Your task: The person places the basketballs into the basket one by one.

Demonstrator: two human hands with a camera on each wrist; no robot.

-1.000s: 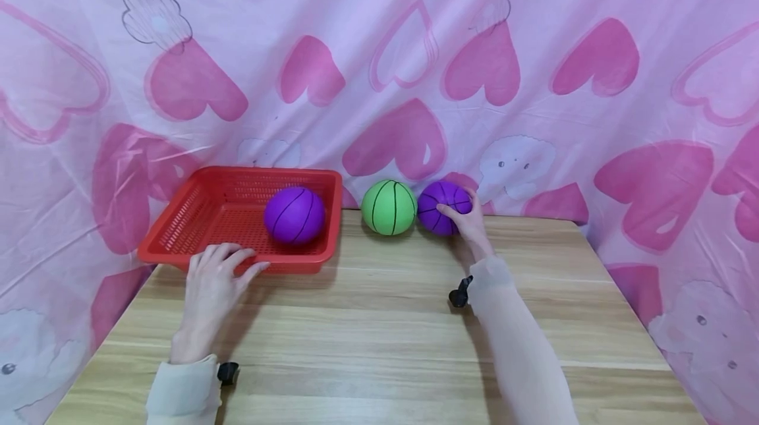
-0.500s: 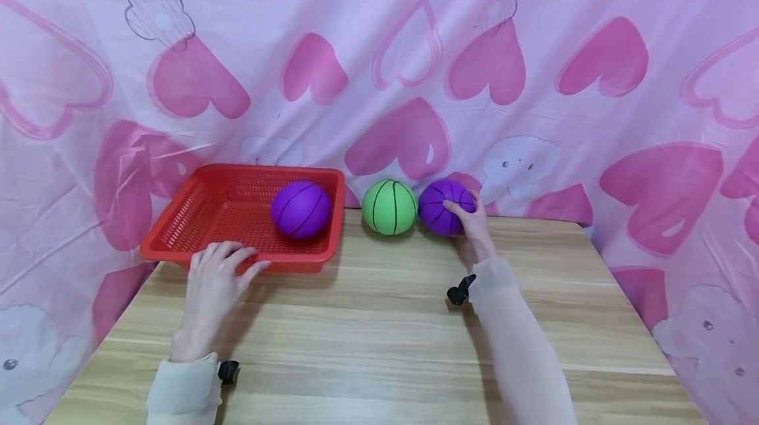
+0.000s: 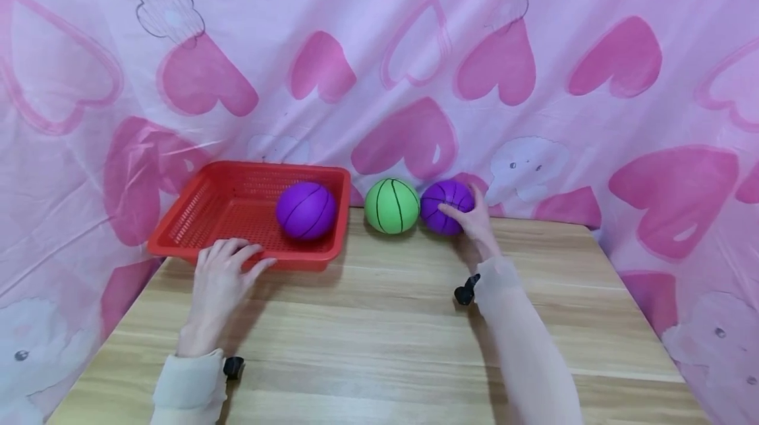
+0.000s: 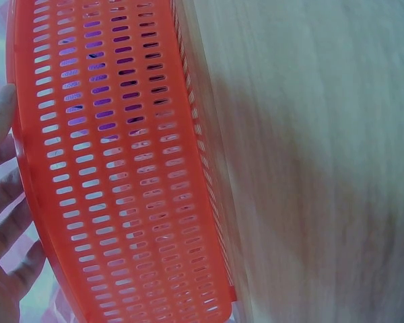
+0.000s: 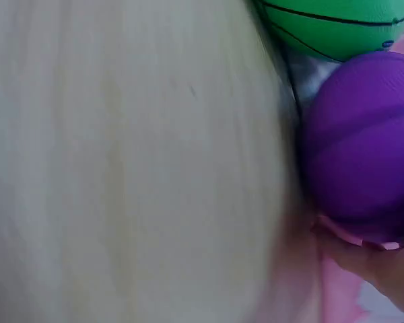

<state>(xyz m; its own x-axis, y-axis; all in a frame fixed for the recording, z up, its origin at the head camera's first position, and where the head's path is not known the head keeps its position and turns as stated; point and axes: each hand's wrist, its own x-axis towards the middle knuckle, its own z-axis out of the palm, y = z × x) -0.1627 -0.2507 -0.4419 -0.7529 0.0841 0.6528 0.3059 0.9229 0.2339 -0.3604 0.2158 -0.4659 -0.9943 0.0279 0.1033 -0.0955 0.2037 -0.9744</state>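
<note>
at the far left stands the red basket (image 3: 302,261), upright at the back of the wooden table (image 3: 356,339), its slotted walls flaring to a wide rim. the left hand (image 3: 221,285) holds the near rim, thumb along the outside and fingers reaching over it; a pale sleeve (image 3: 190,379) ends at the wrist, beside a small black device (image 3: 234,368). inside the basket, near its right wall, sits the first purple ball (image 3: 306,209), marked with thin black lines.

just right of the basket, apart from it, the green ball (image 3: 388,206) rests near the table's back edge. right beside it is the second purple ball (image 3: 445,193); whether the two touch cannot be told. the right hand (image 3: 477,224) holds this ball from its right side, thumb across the front and fingers curved round the far side. whether the ball is off the table cannot be told. a pink cloth (image 3: 379,36) with hearts hangs behind everything.
</note>
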